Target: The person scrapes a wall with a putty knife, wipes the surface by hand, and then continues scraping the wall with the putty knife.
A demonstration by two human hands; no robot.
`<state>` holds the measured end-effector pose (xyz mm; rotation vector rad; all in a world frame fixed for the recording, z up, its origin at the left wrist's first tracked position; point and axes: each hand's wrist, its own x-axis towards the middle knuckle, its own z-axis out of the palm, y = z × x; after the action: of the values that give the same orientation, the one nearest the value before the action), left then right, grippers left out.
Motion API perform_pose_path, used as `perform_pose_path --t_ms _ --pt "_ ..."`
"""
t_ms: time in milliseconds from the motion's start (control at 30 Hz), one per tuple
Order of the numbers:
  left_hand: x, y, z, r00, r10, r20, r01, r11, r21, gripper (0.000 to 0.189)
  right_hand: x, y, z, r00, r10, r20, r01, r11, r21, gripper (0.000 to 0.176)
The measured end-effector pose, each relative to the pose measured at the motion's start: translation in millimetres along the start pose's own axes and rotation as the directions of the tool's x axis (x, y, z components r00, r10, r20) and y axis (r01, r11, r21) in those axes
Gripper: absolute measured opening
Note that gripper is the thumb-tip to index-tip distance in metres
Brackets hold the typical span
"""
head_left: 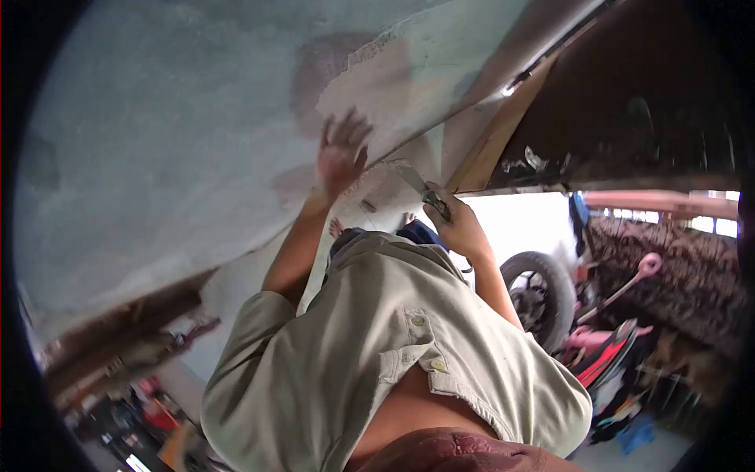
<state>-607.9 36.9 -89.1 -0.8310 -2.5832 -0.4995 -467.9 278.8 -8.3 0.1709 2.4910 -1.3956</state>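
Observation:
My left hand (343,154) is raised against the pale green-grey wall (173,141), fingers stretched out and somewhat blurred. Just above it lies a rough-edged patch of lighter plaster (370,86) with a darker, damp-looking area around it. My right hand (460,228) is closed round the dark handle of a putty knife (412,179). The knife's flat blade points up and left, toward the lower edge of the wall. Below my hands, my bare feet show on the floor, partly hidden by my shirt and dark trousers.
A motorbike wheel (543,295) stands close on my right, beside a patterned dark cloth (668,267) and a pink-ended rod (621,287). Dark panelling (629,102) adjoins the wall at upper right. Cluttered items (141,409) lie at lower left.

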Motion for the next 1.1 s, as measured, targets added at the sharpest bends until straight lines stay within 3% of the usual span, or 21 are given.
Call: perform_pose_path --t_ms 67,133,167,233,300,333,400,433,467,500,533,567,600,633,700,767,833,867,933,1067,1100 --pt "40 25 -58 0.953 -0.071 -0.296 0.130 0.974 0.186 0.043 7 14 -17 0.998 -0.037 0.048 0.038 0.999 -0.031 0.044" --pt "69 30 -98 0.866 -0.095 -0.490 0.275 0.911 0.309 0.052 23 23 -33 0.989 -0.129 0.077 0.134 0.988 -0.072 0.048" --pt "76 26 -104 0.852 -0.122 -0.509 0.321 0.890 0.323 0.052 32 21 -39 0.981 -0.156 0.118 0.167 0.982 -0.087 0.048" --pt "90 10 -109 0.705 -0.143 -0.695 0.433 0.863 0.261 0.053 48 12 -48 0.958 -0.202 0.205 0.202 0.979 0.024 0.047" --pt "64 -22 -72 0.805 -0.280 -0.523 0.542 0.704 0.458 0.061 56 -1 -55 0.953 -0.200 0.227 0.220 0.973 -0.064 0.048" --pt "43 -34 -43 0.833 -0.338 -0.438 0.546 0.635 0.547 0.066 60 -5 -57 0.946 -0.254 0.203 0.261 0.965 -0.008 0.049" --pt "-3 -33 10 0.870 -0.460 -0.179 0.466 0.646 0.605 0.076 67 -10 -55 0.923 -0.367 0.117 0.361 0.930 0.069 0.050" --pt "-32 -29 38 0.893 -0.444 -0.075 0.394 0.689 0.608 0.083 68 -13 -54 0.919 -0.377 0.115 0.373 0.926 0.061 0.050" --pt "-48 -7 40 0.792 -0.582 0.181 0.398 0.719 0.570 0.087 68 -14 -54 0.920 -0.380 0.093 0.369 0.922 0.115 0.052" --pt "-101 -18 106 0.703 -0.622 0.345 0.291 0.694 0.659 0.093 68 -14 -54 0.921 -0.383 0.068 0.368 0.915 0.169 0.053" --pt "-117 -16 117 0.430 -0.592 0.682 0.492 0.787 0.373 0.091 70 -9 -49 0.845 -0.533 -0.032 0.534 0.845 0.018 0.056" --pt "-106 1 112 0.147 -0.611 0.778 0.709 0.614 0.348 0.087 66 -12 -51 0.843 -0.537 -0.039 0.537 0.843 0.012 0.056" --pt "-108 7 117 0.230 -0.587 0.776 0.760 0.606 0.233 0.076 60 -18 -55 0.940 -0.334 0.066 0.312 0.922 0.228 0.057" --pt "-107 8 122 0.235 -0.583 0.777 0.757 0.611 0.230 0.076 56 -22 -56 0.968 -0.136 0.212 0.040 0.914 0.404 0.057" --pt "-86 22 109 0.525 -0.592 0.611 0.830 0.514 -0.215 0.071 57 -18 -50 0.968 -0.160 0.193 0.046 0.870 0.490 0.055" --pt "-35 30 70 0.600 -0.534 0.595 0.799 0.435 -0.416 0.071 60 -22 -43 0.972 -0.130 0.193 -0.005 0.816 0.578 0.053" --pt "-4 22 72 0.614 -0.444 0.653 0.744 0.049 -0.666 0.079 60 -36 -37 0.972 -0.158 0.176 0.017 0.787 0.616 0.052" --pt "7 23 64 0.618 -0.433 0.657 0.747 0.063 -0.661 0.079 61 -44 -34 0.969 -0.188 0.158 0.041 0.758 0.651 0.052" --pt "49 40 -4 0.651 -0.323 0.687 0.695 -0.108 -0.710 0.083 64 -56 -23 0.976 -0.185 0.118 0.057 0.735 0.675 0.051" --pt "76 39 -34 0.702 -0.139 0.698 0.701 -0.039 -0.712 0.081 70 -76 9 0.984 -0.178 -0.008 0.131 0.687 0.714 0.051" --pt "80 37 -39 0.698 -0.083 0.711 0.704 -0.105 -0.703 0.078 73 -81 16 0.988 -0.145 -0.043 0.130 0.660 0.740 0.051"
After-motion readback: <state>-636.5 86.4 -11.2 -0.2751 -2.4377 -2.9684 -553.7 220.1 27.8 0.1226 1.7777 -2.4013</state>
